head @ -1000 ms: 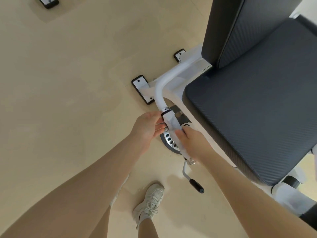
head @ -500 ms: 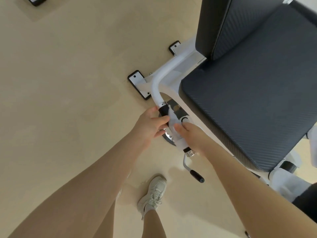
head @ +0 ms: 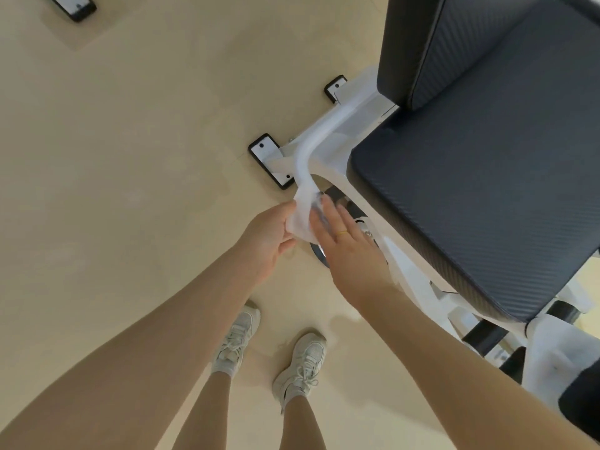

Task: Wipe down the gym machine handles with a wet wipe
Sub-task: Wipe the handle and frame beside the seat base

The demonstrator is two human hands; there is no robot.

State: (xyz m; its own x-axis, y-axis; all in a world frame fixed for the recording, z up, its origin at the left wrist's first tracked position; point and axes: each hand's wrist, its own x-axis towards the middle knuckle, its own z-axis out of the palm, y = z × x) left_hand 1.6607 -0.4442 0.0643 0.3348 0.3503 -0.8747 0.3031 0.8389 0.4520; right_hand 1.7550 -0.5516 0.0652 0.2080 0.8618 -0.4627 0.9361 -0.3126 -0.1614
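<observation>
A white curved tube (head: 311,151) of the gym machine comes down beside the seat to a handle that the wipe and my hands hide almost fully. A white wet wipe (head: 300,212) is wrapped around that handle. My left hand (head: 269,235) grips the wipe from the left side. My right hand (head: 341,235) lies over the handle with fingers stretched out flat, pressing the wipe's right side; a gold ring shows on one finger.
The machine's dark padded seat (head: 480,203) and backrest (head: 438,43) fill the right side. White base feet with black edges (head: 271,160) rest on the beige floor. My two white sneakers (head: 302,365) stand below. A dark phone-like object (head: 73,4) lies top left.
The wipe has slid up the handle toward the tube's bend. My right hand has loosened from a grip into flat, extended fingers. The view shifted so both of my shoes show.
</observation>
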